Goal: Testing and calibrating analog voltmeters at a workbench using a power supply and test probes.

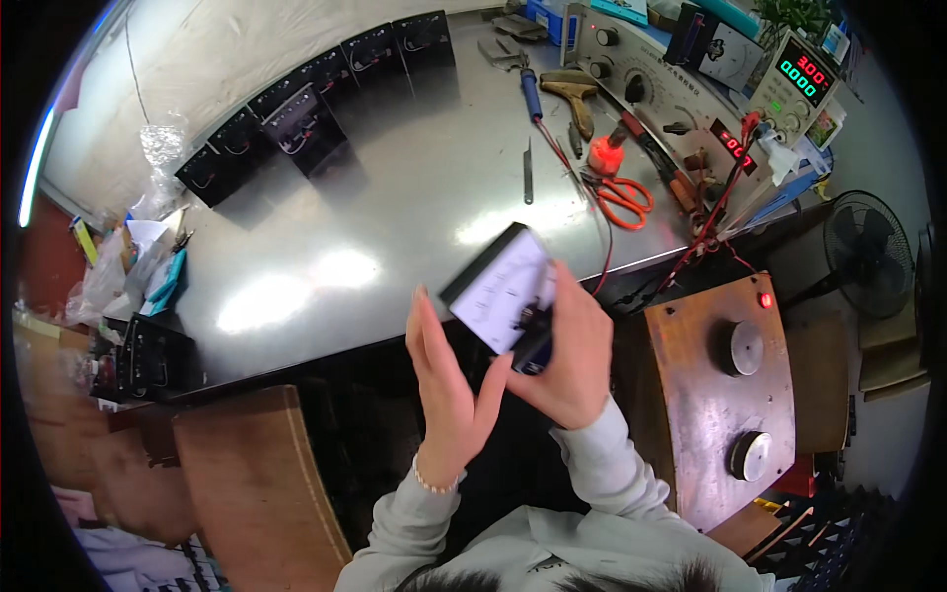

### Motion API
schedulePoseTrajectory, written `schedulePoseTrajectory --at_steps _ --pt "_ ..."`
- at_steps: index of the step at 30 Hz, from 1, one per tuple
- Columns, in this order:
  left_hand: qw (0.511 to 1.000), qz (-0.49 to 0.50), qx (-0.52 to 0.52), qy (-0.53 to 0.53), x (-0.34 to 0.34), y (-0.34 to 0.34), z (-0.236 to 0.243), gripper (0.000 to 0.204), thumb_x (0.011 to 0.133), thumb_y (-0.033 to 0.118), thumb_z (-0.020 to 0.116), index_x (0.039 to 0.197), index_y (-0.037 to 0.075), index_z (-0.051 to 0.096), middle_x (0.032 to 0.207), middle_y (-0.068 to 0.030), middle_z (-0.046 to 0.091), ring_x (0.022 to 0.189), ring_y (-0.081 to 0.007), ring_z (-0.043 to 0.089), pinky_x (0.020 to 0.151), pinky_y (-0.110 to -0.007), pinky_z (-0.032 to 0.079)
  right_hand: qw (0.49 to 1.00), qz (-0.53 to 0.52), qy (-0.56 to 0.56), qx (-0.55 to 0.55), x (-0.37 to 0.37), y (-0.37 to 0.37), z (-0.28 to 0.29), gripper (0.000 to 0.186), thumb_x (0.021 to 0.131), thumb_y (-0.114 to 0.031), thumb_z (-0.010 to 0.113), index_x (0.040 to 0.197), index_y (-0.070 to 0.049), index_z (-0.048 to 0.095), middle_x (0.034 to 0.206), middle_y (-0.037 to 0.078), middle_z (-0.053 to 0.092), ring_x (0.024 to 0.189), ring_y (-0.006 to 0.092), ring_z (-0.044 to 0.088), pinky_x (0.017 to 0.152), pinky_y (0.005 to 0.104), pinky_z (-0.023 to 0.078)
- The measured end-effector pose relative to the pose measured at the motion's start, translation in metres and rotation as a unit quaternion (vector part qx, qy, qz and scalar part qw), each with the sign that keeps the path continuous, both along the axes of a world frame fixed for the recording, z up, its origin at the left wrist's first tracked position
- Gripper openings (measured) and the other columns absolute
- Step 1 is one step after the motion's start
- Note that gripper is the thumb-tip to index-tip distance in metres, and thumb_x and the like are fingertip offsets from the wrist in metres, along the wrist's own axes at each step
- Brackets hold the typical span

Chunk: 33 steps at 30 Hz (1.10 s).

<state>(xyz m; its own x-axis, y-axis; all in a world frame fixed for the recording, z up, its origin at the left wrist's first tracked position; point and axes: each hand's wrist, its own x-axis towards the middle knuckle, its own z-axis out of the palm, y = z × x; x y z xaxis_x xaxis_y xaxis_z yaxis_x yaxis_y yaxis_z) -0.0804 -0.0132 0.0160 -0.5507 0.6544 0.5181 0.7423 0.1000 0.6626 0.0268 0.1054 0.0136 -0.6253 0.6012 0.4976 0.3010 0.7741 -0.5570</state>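
An analog panel meter [498,296] with a white dial and black housing is tilted above the table's front edge. My right hand [574,345] grips it along its right side, fingers wrapped round the housing. Beside its left edge is my left hand [449,380], fingers stretched out and thumb apart. The left thumb tip comes close to the meter's lower corner; whether it touches, I cannot tell. A beaded bracelet [434,481] circles my left wrist.
Several black meters [306,128] stand along the metal table's [414,187] far left. Tweezers [528,173], orange-handled scissors [623,202] and a soldering iron [531,94] lie right of centre. A test instrument [641,84], power supply [792,84] and wooden box with knobs [710,395] are at right.
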Motion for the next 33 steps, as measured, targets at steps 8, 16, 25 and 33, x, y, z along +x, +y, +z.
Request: schedulePoseTrajectory --at_steps 8,16,25,33 --pt "0.974 -0.080 0.018 -0.210 -0.062 0.026 0.010 0.105 0.073 0.005 0.085 0.157 0.006 0.020 0.140 -0.0239 0.045 0.128 -0.0357 0.052 0.105 -0.045 0.046 0.989 0.021 0.103 -0.107 -0.005 0.022 0.006 0.076 0.073 -0.010 0.086 0.140 0.001 0.051 0.130 0.021 0.058 0.115 0.0350 0.060 0.096 0.0394 0.050" --pt "0.946 -0.195 -0.012 -0.258 -0.080 0.042 0.021 0.114 0.075 -0.005 0.079 0.161 0.013 0.006 0.137 -0.0180 0.056 0.126 -0.0270 0.056 0.107 -0.041 0.044 0.948 -0.027 0.173 -0.267 0.018 0.000 -0.008 0.026 0.081 -0.002 0.081 0.103 0.000 0.066 0.094 0.008 0.066 0.074 0.0140 0.067 0.066 0.0250 0.054" --pt "0.951 -0.225 -0.037 -0.207 -0.093 0.047 0.021 0.115 0.075 0.000 0.081 0.161 0.010 0.006 0.138 -0.0164 0.055 0.127 -0.0256 0.054 0.109 -0.039 0.040 0.912 -0.041 0.199 -0.356 0.014 -0.016 -0.013 0.023 0.086 -0.004 0.078 0.102 0.001 0.064 0.089 0.009 0.073 0.075 0.0114 0.069 0.068 0.0245 0.054" --pt "0.951 -0.214 -0.017 -0.221 -0.086 0.045 0.017 0.114 0.074 0.001 0.082 0.161 0.009 0.008 0.139 -0.0184 0.055 0.129 -0.0281 0.053 0.111 -0.040 0.038 0.918 -0.064 0.201 -0.337 0.015 -0.016 -0.012 0.020 0.086 -0.003 0.078 0.100 0.002 0.063 0.085 0.007 0.072 0.071 0.0084 0.066 0.065 0.0214 0.052"
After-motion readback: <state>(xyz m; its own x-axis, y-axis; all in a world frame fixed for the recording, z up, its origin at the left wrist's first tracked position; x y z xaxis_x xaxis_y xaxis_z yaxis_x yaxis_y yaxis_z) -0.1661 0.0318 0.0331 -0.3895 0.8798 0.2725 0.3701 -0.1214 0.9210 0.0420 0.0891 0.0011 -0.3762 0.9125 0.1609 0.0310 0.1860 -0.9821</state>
